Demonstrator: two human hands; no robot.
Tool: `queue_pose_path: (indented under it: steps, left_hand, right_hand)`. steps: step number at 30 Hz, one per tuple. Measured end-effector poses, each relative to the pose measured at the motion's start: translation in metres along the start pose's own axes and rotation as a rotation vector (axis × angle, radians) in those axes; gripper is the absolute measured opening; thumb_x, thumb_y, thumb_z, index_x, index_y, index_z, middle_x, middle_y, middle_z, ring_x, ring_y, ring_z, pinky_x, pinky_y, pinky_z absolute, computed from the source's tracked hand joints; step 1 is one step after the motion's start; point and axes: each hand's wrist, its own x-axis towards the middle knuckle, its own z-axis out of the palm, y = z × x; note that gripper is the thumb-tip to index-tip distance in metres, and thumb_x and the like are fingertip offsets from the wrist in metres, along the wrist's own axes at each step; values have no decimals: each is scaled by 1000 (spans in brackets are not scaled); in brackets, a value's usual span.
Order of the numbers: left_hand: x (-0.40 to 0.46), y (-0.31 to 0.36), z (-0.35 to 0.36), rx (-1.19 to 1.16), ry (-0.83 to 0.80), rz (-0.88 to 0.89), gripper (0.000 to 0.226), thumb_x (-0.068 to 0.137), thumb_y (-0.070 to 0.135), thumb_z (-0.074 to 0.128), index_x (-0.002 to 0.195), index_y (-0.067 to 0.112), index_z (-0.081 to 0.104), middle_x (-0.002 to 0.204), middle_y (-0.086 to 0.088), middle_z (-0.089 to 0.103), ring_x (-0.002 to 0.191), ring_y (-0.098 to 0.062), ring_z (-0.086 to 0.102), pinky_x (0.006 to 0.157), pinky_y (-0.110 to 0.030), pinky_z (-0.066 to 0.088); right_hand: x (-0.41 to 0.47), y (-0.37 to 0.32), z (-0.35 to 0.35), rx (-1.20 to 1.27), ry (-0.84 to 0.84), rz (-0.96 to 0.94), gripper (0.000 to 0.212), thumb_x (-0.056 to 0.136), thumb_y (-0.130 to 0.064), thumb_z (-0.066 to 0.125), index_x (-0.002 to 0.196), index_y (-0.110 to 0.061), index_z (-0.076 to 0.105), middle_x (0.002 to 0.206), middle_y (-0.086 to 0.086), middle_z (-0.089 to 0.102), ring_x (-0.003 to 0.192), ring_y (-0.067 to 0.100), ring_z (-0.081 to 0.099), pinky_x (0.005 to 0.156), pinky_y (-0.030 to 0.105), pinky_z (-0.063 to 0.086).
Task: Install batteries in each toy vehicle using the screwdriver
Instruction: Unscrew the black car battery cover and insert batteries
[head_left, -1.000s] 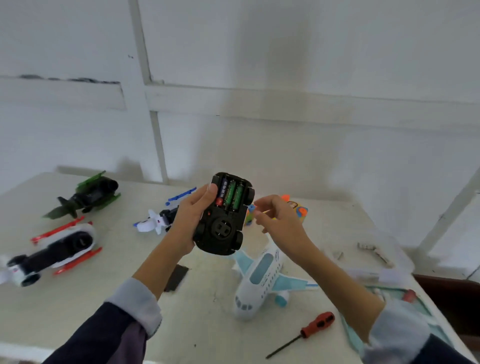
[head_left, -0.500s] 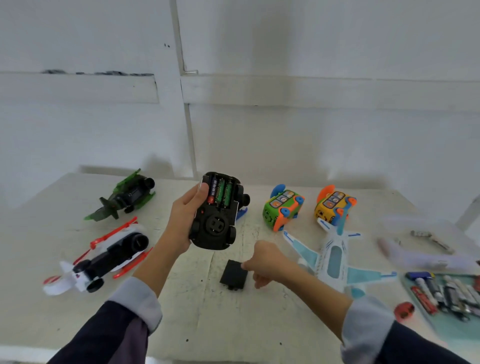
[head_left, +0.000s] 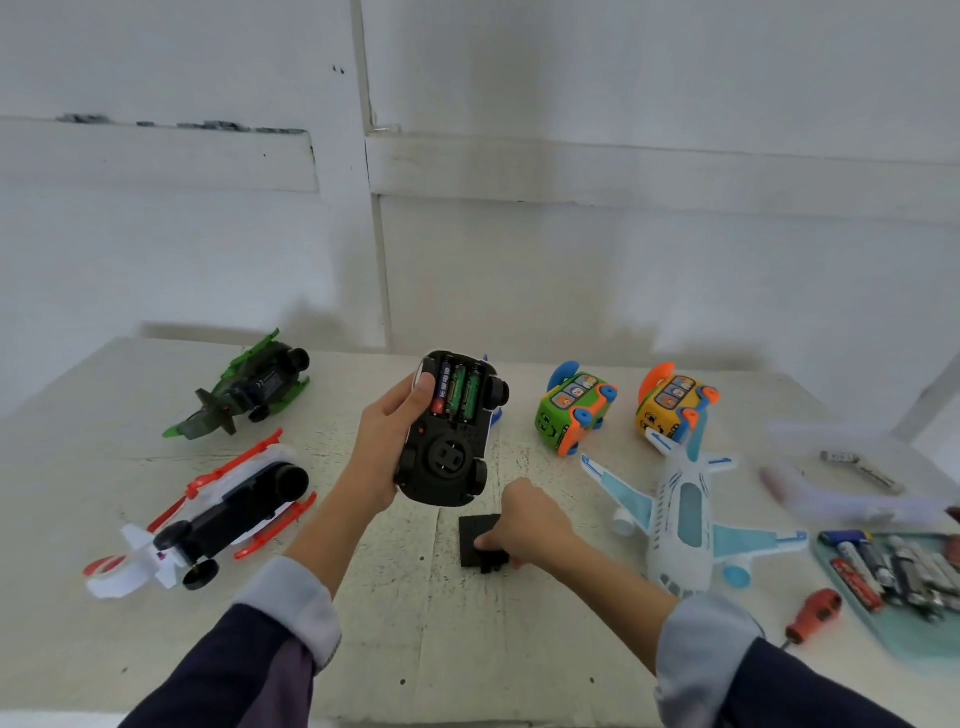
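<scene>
Batteries (head_left: 457, 391) now sit three abreast in the open bay of the black toy car (head_left: 447, 434), and what has changed in the last second is the right hand's job. A second ago it was up beside the car, pinching something small at the bay; half a second ago it had dropped to the worktop (head_left: 426, 623); now the right hand (head_left: 524, 525) is down on the black battery cover (head_left: 480, 540), its fingers (head_left: 488, 544) curled over the cover's right edge and seemingly pinching it, though the grip itself is partly hidden. The cover lies flat on the worktop, just below the raised car. I judge that loading this car is finished and closing has begun: the cover has to come up and seat over the bay.

Further right, the red-handled screwdriver (head_left: 813, 613) lies near the worktop's front edge, untouched, beside a tray (head_left: 893, 636) of loose cells. It will be needed once the cover is on.

Higher up, the left hand (head_left: 387, 447) grips the car underside-up, clear of the worktop, thumb resting by the bay; it has held that pose throughout.

Beyond lie a white plane (head_left: 680, 525), two small buses, green (head_left: 574, 410) and orange (head_left: 675, 402), and, on the left, two helicopters, white (head_left: 208, 514) and green (head_left: 249, 387).
</scene>
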Motion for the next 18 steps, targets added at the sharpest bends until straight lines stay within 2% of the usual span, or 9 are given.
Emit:
queue_pose_path:
  steps: [2,3,6,8,9,12,15,18]
  left_hand:
    - [1,-2,-3,-3,7,-11,39,80,39,57,110,15,66,96,-9,74,83,-25,72,64,-31,58]
    - [2,-3,-4,-4,8,-16,39,80,39,57,109,16,67,96,-10,74,83,-25,72,64,-31,58]
    - [3,-5,-8,-12,12,-32,35,79,39,58,106,19,68,95,-9,75,82,-24,72,64,-31,58]
    - [3,-5,-12,-12,22,-35,33,80,39,57,105,20,68,94,-7,75,81,-24,72,65,-32,59]
    - [4,-5,-14,-11,27,-34,33,80,39,57,104,20,68,95,-8,75,82,-24,72,66,-33,59]
    - [4,-4,-19,-18,45,-27,37,80,40,57,107,17,67,97,-10,74,84,-27,72,68,-35,60]
    - [4,-4,-20,-34,66,-19,38,80,39,56,108,15,66,93,-7,75,79,-22,72,62,-31,58]
    - [5,-9,-12,-35,60,-20,34,82,38,55,106,15,67,92,-7,74,79,-22,72,62,-31,58]
  right_hand:
    - [3,0,-2,36,-21,17,37,82,-24,71,71,-13,37,74,7,57,63,19,58,61,29,48]
    - [3,0,-4,67,-39,33,36,83,-22,70,72,-13,38,75,7,57,63,18,56,59,27,47]
    - [6,2,-13,261,-114,114,29,86,-14,67,74,-9,40,68,8,46,52,14,44,38,20,39]
    - [6,4,-21,379,-150,161,23,86,-12,66,81,-6,45,68,8,43,53,13,39,34,15,33]
    - [4,5,-26,404,-155,170,20,86,-13,66,86,-5,48,67,7,44,53,12,38,36,17,33]
    - [-4,9,-52,480,-132,114,17,86,-15,66,87,-1,57,65,5,47,53,10,37,43,18,30]
    - [-19,10,-84,603,-35,11,15,85,-15,67,78,-3,60,63,4,50,52,10,38,43,18,29]
    - [-32,2,-103,715,8,-95,18,84,-13,68,69,-6,60,53,0,53,46,9,42,41,17,32]
